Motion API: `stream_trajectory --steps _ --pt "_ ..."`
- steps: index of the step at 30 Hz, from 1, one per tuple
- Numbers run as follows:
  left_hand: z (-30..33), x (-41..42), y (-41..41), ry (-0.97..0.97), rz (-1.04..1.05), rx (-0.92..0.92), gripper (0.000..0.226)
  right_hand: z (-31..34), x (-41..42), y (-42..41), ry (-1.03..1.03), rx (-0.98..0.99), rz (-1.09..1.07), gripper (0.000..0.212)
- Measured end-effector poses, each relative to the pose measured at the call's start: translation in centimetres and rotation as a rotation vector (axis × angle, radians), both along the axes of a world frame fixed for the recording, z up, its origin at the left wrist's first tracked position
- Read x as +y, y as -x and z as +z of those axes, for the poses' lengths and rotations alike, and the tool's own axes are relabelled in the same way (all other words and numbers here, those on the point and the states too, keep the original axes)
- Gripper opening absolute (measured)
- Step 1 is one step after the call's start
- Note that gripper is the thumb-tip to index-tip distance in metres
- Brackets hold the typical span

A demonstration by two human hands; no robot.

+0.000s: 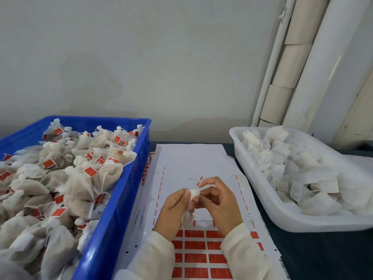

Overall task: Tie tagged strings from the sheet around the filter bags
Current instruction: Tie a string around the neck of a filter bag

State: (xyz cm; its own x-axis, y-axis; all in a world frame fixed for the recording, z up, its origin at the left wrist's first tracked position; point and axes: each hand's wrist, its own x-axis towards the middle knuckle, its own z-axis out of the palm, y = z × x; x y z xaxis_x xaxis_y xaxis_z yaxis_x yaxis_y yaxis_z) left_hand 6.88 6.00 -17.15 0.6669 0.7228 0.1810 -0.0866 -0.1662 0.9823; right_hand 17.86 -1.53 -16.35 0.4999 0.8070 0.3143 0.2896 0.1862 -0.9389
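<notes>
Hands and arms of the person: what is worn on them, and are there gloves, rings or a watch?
Both hands are bare: no gloves on the left hand or the right hand, and no ring or watch shows. Each arm wears a long cream-white sleeve, left sleeve and right sleeve, of soft plain fabric without markings, loose and slightly wrinkled, ending at the wrist.

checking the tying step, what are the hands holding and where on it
Left hand pinches the filter bag at its gathered neck; right hand pinches the tagged string just below its red tag.
</notes>
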Motion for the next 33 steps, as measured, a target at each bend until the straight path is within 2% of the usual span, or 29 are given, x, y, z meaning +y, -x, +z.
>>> stream_trajectory --steps 4,8,12,16,20,24,28,33 --pt "-0.15 0.04 0.04 0.035 0.02 -0.008 0.034 -0.15 -0.25 -0.11 0.009 -0.109 0.056 0.011" --pt "-0.26 0.18 0.05 0.093 0.041 0.028 0.032 -0.1 -0.23 -0.39 0.058 -0.073 0.066 0.003" --pt "-0.27 0.0 -0.09 0.067 0.07 0.047 0.032 -0.27 -0.08 -0.2 0.086 -0.039 0.034 0.003" --pt "-0.36 -0.23 -0.17 0.007 0.108 0.053 0.013 -0.52 0.15 0.06 0.106 -0.043 -0.039 0.01" --pt "-0.45 -0.23 0.17 -0.089 0.114 0.075 0.022 -0.49 0.17 -0.05 0.107 -0.011 -0.042 0.011" --pt "-0.4 -0.41 0.04 -0.237 0.17 0.068 0.008 -0.41 0.06 -0.31 0.128 0.038 0.022 0.009" --pt "-0.56 -0.12 0.08 -0.147 0.181 0.048 0.006 -0.26 -0.11 -0.47 0.151 0.155 0.117 0.01" --pt "-0.54 0.03 0.02 -0.028 0.134 0.042 0.01 -0.18 -0.11 -0.29 0.143 0.196 0.111 0.007"
